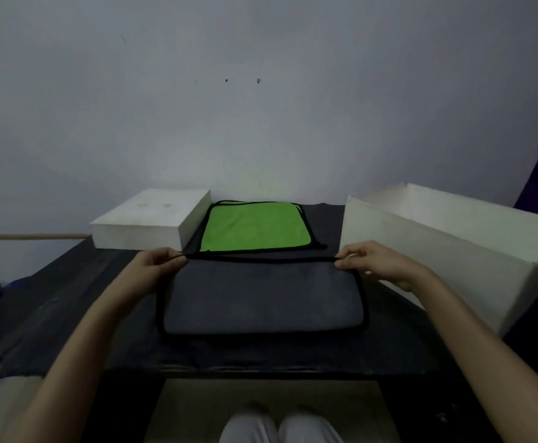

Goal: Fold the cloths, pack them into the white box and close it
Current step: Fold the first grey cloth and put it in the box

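Dark table (69,302) against a pale wall (261,107): we hold the grey cloth by its two far corners.

Our left hand (152,266) pinches the far left corner of the grey cloth (261,298) between thumb and fingers, and our right hand (376,262) pinches the far right corner the same way, so the black-edged far hem runs taut between them. That cloth lies folded flat on the table, directly between our forearms and nearer to us than the hands. We count two cloths: the grey one and a green cloth (255,227) lying flat just beyond it. We count two white pieces: the open white box (421,251) just beside the right hand, and a closed-looking white lid (149,222) at far left, touching the green cloth's edge.
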Available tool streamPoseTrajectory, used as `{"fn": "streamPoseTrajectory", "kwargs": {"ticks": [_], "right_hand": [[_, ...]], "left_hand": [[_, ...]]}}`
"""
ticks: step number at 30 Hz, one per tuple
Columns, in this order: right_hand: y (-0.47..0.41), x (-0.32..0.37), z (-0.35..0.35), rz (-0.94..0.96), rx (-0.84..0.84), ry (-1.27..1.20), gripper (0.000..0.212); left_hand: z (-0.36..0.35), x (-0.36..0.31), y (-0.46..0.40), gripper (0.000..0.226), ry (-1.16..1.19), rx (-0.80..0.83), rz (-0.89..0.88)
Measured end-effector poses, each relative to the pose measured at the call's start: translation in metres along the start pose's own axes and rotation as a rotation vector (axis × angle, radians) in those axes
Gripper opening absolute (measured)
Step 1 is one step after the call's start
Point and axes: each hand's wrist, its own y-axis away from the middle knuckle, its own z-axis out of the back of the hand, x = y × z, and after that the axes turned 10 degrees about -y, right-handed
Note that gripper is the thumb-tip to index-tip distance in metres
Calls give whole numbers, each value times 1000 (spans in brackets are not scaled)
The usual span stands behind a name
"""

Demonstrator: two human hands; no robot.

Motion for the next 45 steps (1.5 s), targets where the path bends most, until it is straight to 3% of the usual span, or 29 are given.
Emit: {"fn": "streamPoseTrajectory", "kwargs": {"ticks": [3, 5, 8, 10, 17, 22, 28, 33, 40, 43, 45], "right_hand": [[-37, -5, -8, 31, -148, -42, 9], [-58, -14, -14, -8, -177, 29, 20], [-74, -33, -23, -123, -131, 149, 20], [-78, -37, -22, -147, -122, 150, 8], [-98, -20, -12, -182, -170, 97, 25], [-110, -38, -23, -236, -230, 233, 7], [-110, -38, -17, -340, -204, 111, 22], [-106, -35, -15, -365, -195, 118, 11], [-104, -34, -12, -346, -196, 100, 23], [-101, -32, -14, -343, -194, 211, 17], [-96, -30, -19, -366, -179, 381, 16]], "left_hand": [[-8, -1, -37, 13, -131, -135, 34], [-18, 11, -56, 13, -300, -129, 107], [-30, 36, -64, 21, -477, -53, 192], [-32, 46, -64, 19, -471, -36, 205], [-24, 34, -83, 17, -438, -212, 134], [-39, 41, -88, 23, -503, -129, 188], [-42, 45, -88, 19, -505, -156, 163], [-46, 47, -88, 20, -538, -148, 142], [-46, 50, -87, 19, -492, -219, 124], [-50, 50, -83, 21, -600, -185, 113], [-56, 48, -77, 25, -811, -163, 95]]}}
